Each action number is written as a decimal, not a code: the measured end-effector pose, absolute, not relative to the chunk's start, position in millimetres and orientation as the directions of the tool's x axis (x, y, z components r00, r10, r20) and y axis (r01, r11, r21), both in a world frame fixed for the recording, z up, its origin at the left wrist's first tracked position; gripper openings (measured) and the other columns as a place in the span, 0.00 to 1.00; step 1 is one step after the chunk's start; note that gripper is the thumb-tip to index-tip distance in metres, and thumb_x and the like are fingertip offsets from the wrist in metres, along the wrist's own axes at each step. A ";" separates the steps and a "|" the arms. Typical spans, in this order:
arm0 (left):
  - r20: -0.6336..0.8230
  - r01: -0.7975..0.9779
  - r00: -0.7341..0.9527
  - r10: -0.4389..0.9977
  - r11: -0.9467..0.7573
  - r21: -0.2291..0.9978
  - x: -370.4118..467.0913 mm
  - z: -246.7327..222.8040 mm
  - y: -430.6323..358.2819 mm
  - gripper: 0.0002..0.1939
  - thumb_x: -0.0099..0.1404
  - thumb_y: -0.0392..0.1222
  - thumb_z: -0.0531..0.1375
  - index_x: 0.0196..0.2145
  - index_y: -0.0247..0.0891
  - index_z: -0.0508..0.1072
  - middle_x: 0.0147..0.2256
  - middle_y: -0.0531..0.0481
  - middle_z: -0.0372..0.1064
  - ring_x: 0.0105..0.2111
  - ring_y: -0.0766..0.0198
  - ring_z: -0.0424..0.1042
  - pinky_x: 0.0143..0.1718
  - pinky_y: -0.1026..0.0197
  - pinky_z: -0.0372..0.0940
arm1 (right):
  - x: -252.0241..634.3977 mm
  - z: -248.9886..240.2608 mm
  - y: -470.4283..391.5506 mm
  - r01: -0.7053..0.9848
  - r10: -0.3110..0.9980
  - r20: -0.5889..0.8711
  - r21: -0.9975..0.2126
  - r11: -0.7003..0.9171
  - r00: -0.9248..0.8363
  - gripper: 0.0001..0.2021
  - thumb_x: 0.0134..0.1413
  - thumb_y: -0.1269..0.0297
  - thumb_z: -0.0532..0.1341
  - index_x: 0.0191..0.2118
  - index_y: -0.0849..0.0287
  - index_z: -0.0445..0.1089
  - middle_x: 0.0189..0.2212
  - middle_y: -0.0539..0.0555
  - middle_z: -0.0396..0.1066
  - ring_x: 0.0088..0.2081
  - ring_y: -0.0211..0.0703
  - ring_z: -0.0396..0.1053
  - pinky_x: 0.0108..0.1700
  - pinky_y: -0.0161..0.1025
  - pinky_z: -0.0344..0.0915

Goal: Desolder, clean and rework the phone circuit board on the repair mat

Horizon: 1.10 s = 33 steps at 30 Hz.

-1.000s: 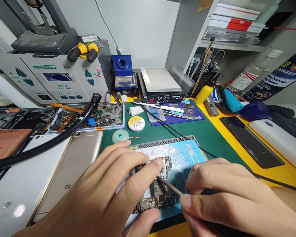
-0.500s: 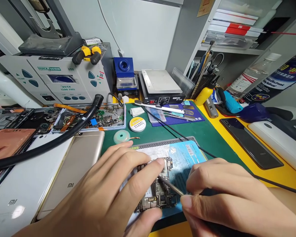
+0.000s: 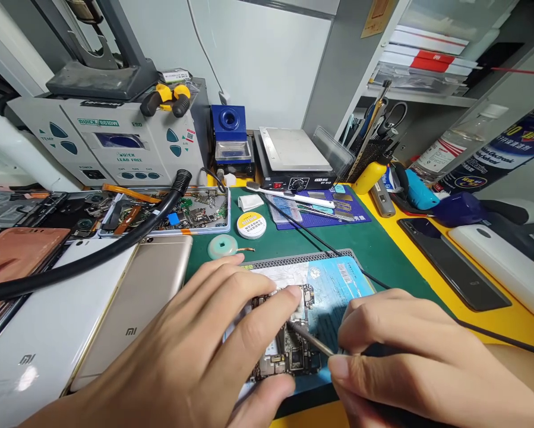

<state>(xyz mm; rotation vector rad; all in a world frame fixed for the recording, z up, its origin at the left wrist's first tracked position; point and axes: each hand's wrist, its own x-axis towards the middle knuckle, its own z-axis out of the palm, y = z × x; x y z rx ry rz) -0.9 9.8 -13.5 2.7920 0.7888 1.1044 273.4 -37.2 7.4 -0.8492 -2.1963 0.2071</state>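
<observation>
A phone circuit board (image 3: 296, 342) lies on a blue and white work pad (image 3: 333, 279) in front of me. My left hand (image 3: 204, 333) steadies it, with the index fingertip pressed on its upper part and the thumb along its near edge; the hand covers the board's left side. Pinched in my right hand (image 3: 395, 351) is a slim metal-tipped tool (image 3: 315, 342), slanting down leftward. Its tip meets the middle of the board, just under my left index finger. The tool's handle is hidden by my fingers, so its exact kind is unclear.
Several phone backs (image 3: 133, 309) lie left, under a black hose (image 3: 115, 249) from the hot-air station (image 3: 128, 142). Behind the pad are a solder-wick reel (image 3: 222, 246), a round tin (image 3: 251, 225) and a toothbrush (image 3: 288, 195). A black cable (image 3: 320, 241) crosses the mat; a phone (image 3: 454, 261) lies right.
The whole view has shifted slightly, so everything appears a little further right. Both hands keep the same grip, and the tool tip stays on the board.
</observation>
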 end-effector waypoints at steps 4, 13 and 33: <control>0.621 0.428 0.636 0.458 -0.879 0.209 -1.0 -10.4 13.0 0.18 0.81 0.41 0.62 0.65 0.38 0.72 0.57 0.47 0.76 0.65 0.59 0.71 0.81 0.59 0.53 | 274.8 10.8 -34.7 0.492 0.628 0.558 -0.395 0.775 -0.542 0.08 0.68 0.77 0.69 0.47 0.56 0.76 0.31 0.49 0.73 0.27 0.41 0.71 0.31 0.41 0.68; 0.607 0.463 0.633 0.480 -0.864 0.200 -4.9 -14.9 6.2 0.20 0.81 0.41 0.61 0.66 0.38 0.71 0.59 0.46 0.77 0.67 0.55 0.70 0.80 0.56 0.55 | 275.6 13.0 -31.9 0.483 0.624 0.577 -0.401 0.778 -0.527 0.11 0.63 0.78 0.70 0.46 0.56 0.78 0.30 0.49 0.74 0.27 0.40 0.72 0.30 0.40 0.66; 0.531 0.441 0.664 0.526 -0.850 0.289 -4.2 -3.4 16.2 0.24 0.82 0.48 0.61 0.68 0.38 0.66 0.58 0.44 0.77 0.61 0.54 0.75 0.70 0.55 0.66 | 268.9 26.1 -9.2 0.053 0.978 0.194 -0.979 0.198 -0.077 0.11 0.59 0.72 0.70 0.28 0.54 0.70 0.16 0.44 0.69 0.15 0.34 0.62 0.16 0.30 0.57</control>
